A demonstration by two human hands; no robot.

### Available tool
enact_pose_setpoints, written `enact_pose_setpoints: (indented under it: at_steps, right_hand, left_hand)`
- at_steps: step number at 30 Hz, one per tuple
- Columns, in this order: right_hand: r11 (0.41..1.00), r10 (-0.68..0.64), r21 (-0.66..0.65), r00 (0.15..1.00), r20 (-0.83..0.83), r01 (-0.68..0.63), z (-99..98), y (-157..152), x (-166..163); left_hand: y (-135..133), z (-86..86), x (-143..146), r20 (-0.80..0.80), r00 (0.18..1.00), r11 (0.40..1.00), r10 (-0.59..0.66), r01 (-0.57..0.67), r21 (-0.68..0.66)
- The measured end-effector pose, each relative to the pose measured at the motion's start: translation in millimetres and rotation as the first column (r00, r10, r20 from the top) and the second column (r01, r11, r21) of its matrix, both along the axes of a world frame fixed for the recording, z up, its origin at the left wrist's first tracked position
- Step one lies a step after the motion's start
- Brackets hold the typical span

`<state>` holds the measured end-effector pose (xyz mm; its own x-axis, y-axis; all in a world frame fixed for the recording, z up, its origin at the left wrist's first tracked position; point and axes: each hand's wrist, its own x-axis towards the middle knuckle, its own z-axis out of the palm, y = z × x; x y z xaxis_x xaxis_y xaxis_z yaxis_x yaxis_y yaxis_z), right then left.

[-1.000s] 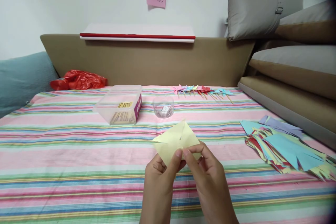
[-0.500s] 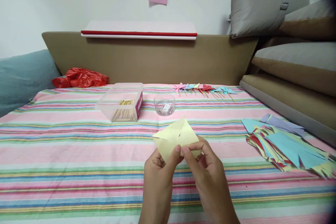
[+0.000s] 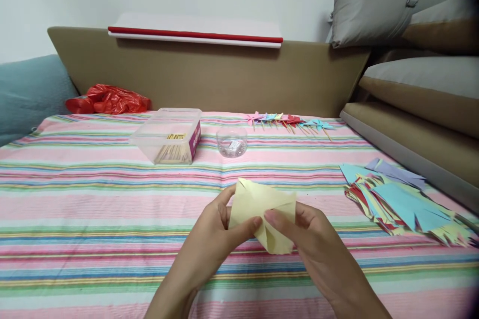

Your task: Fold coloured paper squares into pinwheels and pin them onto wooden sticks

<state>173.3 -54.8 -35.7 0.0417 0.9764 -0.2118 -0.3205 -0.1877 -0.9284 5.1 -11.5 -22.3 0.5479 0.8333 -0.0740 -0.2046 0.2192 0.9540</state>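
I hold a pale yellow square of cut paper in both hands above the striped cloth. My left hand pinches its left side, thumb on top and fingers behind. My right hand pinches the middle with thumb and forefinger, and a paper corner hangs below the thumbs. Both thumbs nearly touch at the paper's centre.
A clear plastic box of sticks and a small clear round tub stand behind the paper. Finished paper pinwheels lie in a row further back. A stack of coloured cut papers lies at the right. A red plastic bag sits far left.
The yellow paper has been turned and lowered; a corner now hangs down. My hands have spread, the left reaching round the paper's left edge. The view tilted slightly down.
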Motion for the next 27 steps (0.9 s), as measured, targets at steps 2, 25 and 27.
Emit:
enact_pose_setpoints:
  at_steps: [2,25,27]
  right_hand:
    - [0.999,0.025,-0.042,1.000,0.003,-0.025,-2.2,-1,2]
    - [0.998,0.037,-0.043,0.999,0.024,-0.036,2.1,0,-5]
    - [0.998,0.029,-0.048,0.999,0.031,-0.028,1.8,-1,-6]
  left_hand:
    - [0,0.9,-2,-0.020,0.999,1.000,-0.025,0.026,0.013]
    - [5,2.6,-11,-0.151,0.988,0.997,-0.028,0.038,0.066]
    - [5,3.2,-11,-0.163,0.986,0.997,-0.024,0.036,0.073]
